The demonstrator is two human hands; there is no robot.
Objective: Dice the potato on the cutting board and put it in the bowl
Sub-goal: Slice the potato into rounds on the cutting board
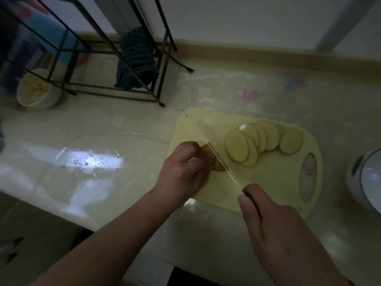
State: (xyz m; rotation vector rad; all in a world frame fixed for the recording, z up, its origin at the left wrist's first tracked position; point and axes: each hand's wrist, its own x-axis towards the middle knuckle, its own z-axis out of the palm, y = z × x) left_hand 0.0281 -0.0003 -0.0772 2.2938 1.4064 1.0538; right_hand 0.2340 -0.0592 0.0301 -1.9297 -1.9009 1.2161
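A pale yellow cutting board lies on the counter at the right. Several round potato slices lie fanned across its far half. My left hand grips the small remaining end of the potato at the board's left edge. My right hand holds the knife handle, with the index finger along the top. The knife blade stands on the potato end, right against my left fingertips. A white bowl with pale cut pieces sits far left under a rack.
A dark wire rack stands at the back left with a green striped cloth hung on it. A white pot or kettle sits at the right edge. Wet patches glisten on the counter left of the board.
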